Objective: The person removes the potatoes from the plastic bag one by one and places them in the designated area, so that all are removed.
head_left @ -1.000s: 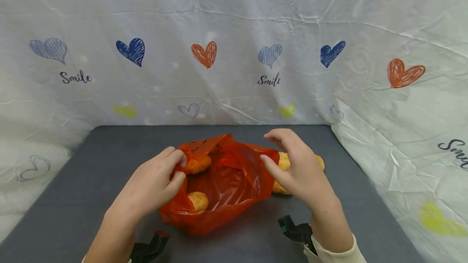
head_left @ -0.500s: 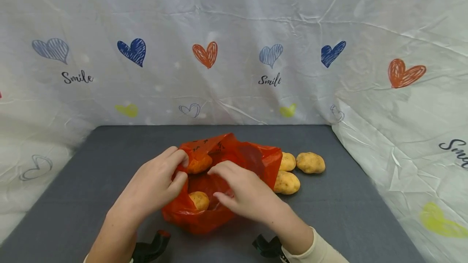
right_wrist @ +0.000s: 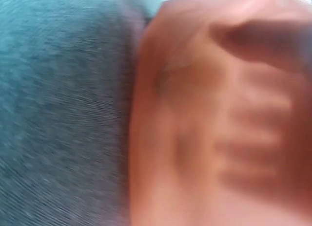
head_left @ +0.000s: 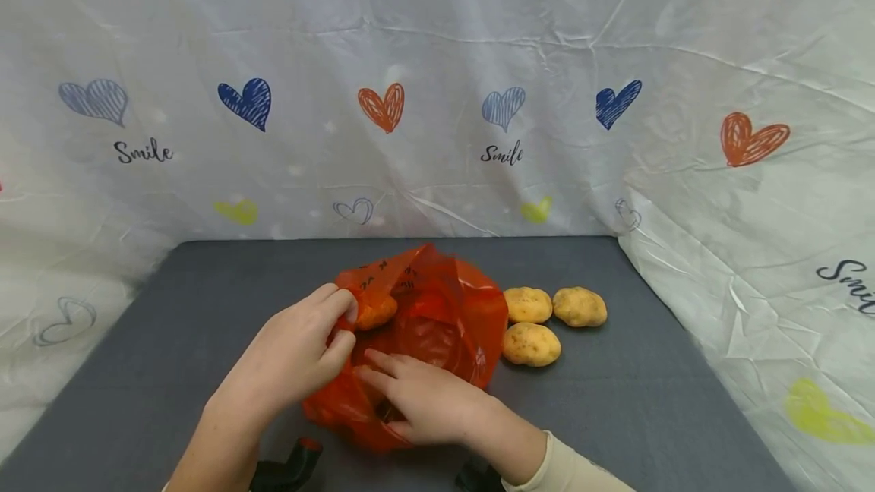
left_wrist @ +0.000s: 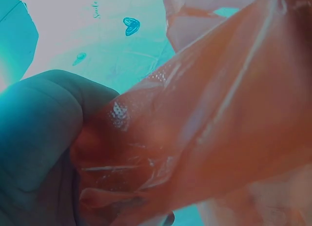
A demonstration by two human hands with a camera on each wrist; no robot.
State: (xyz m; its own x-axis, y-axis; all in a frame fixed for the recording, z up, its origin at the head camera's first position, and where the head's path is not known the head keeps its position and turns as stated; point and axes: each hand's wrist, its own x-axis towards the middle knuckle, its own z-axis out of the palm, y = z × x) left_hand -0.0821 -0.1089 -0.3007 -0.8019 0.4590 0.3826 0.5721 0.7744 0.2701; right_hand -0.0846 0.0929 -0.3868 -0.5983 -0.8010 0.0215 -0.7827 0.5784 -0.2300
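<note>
In the head view, a thin red plastic bag [head_left: 484, 310] lies with its mouth spread wide on the table. My left hand [head_left: 294, 348] grips the bag's left rim between thumb and fingers, and the left wrist view shows the film [left_wrist: 161, 133] pulled taut from that hold. One potato [head_left: 376, 313] lies inside, close to those fingers. Reaching into the bag over the front rim is my right hand [head_left: 434, 401], fingers extended and thumb held apart. It hides the spot where a second potato lay. Blurred finger shapes show through the red film [right_wrist: 195, 114] in the right wrist view.
Right of the bag, three potatoes sit on the dark grey table [head_left: 615, 401]: one at the back [head_left: 528, 304], another in front [head_left: 532, 345], a third farther right [head_left: 579, 307]. A white curtain [head_left: 437, 44] printed with hearts stands behind and beside the table.
My right hand has moved left from beside the loose potatoes and down into the bag, covering the front potato there. The bag's right side has shifted slightly left. My left hand keeps its grip.
</note>
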